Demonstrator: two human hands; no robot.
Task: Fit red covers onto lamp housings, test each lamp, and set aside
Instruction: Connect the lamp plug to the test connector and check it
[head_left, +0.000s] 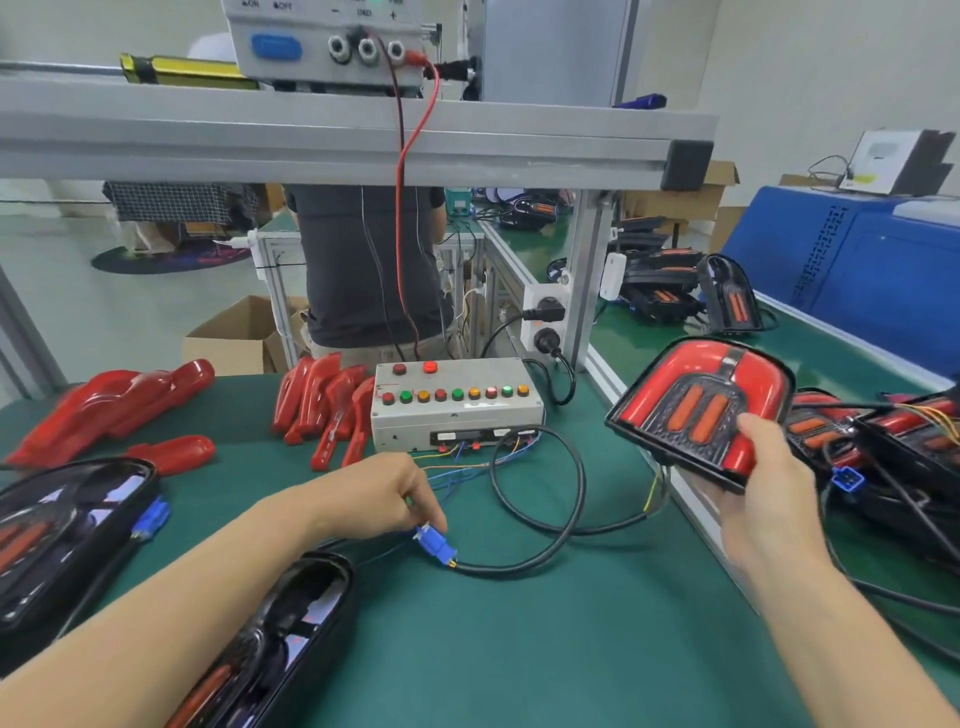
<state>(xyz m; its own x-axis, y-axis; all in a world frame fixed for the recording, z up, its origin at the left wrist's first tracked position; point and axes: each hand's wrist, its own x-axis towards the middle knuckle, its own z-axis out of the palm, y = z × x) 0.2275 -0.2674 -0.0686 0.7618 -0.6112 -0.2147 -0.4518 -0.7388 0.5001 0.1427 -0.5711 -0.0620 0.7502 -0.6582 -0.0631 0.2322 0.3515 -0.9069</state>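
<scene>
At 3 o'clock, covered lamp (701, 410) gripped by right hand (769, 499) above counter (571, 649); at 6 o'clock, blue connector (435, 543) pinched by left hand (374, 493).

A test box (457, 402) sits on the table (519, 649), at the back in the middle. A row of covers (322, 410) leans just left of the box, and more covers (111, 405) lie far left. Two housings (67, 535) lie at the near left, and finished lamps (883, 441) are piled on the right.
</scene>
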